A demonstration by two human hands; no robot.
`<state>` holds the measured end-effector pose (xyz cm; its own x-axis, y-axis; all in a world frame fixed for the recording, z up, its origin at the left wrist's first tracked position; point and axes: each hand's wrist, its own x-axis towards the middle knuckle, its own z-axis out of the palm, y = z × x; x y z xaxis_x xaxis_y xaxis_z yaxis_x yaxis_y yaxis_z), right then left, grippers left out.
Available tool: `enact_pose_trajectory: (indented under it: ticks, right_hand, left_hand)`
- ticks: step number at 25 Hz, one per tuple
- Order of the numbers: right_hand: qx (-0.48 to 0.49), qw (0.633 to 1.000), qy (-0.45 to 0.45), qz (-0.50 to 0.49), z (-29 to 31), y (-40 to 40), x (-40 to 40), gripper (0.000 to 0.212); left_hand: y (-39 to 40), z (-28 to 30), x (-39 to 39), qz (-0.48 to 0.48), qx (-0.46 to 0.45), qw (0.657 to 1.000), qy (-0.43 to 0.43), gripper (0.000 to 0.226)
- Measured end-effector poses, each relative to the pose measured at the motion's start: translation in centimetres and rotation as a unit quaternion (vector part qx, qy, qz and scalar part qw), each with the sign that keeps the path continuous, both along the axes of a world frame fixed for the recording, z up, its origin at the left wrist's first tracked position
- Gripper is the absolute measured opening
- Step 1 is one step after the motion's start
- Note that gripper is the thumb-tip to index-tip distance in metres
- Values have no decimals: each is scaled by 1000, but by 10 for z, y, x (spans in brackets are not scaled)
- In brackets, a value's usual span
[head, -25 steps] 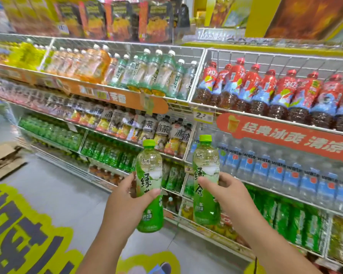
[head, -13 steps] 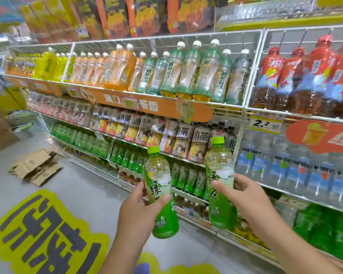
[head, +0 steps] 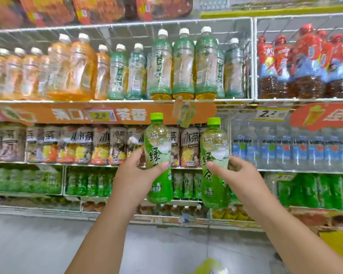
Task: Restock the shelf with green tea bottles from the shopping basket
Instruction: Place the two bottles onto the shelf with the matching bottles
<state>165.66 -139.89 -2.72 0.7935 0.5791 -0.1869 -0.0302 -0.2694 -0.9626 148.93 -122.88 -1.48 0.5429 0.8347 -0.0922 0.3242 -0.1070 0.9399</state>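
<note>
Scanning from the left, we see pale orange plastic bottles with white caps point(head: 71, 70) on the upper tier of a white wire shelf point(head: 119, 100), above an orange paper price banner point(head: 99, 115) and a row of grey-labelled iced tea bottles point(head: 81, 144). Near the middle, our left hand point(head: 136, 175) wraps its fingers and thumb round a clear plastic green tea bottle with a green cap and green label point(head: 158, 155), held upright in front of the shelf. Just beside it, apart, our right hand point(head: 236, 177) grips a second green-capped green tea bottle point(head: 214, 165), tilted slightly. Farther right stand blue-labelled clear water bottles point(head: 285, 149), with red-capped dark tea bottles point(head: 301, 72) above them.
</note>
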Motion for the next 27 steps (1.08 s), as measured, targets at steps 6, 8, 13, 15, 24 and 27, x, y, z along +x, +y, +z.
enact_pose_trajectory:
  ticks: [6,8,13,15,24,27]
  right_hand:
    - [-29,998,20,-53,-25,15,-4,68]
    - [-45,997,28,-51,-45,21,4,53]
    - [-58,995,68,-52,-122,32,17,30]
    - [-70,993,74,-62,-160,32,20,30]
    - [-118,984,121,-55,-319,31,42,33]
    - [-115,984,123,-62,-361,44,65,31]
  left_hand:
    - [29,-39,25,-59,-44,997,-4,91]
    - [30,-63,38,-69,-70,995,-9,88]
    - [34,-141,62,-73,-126,989,31,53]
    - [31,-177,68,-57,-139,988,41,56]
    - [17,-347,96,-35,-195,977,78,60]
    - [27,-394,123,-25,-176,980,87,55]
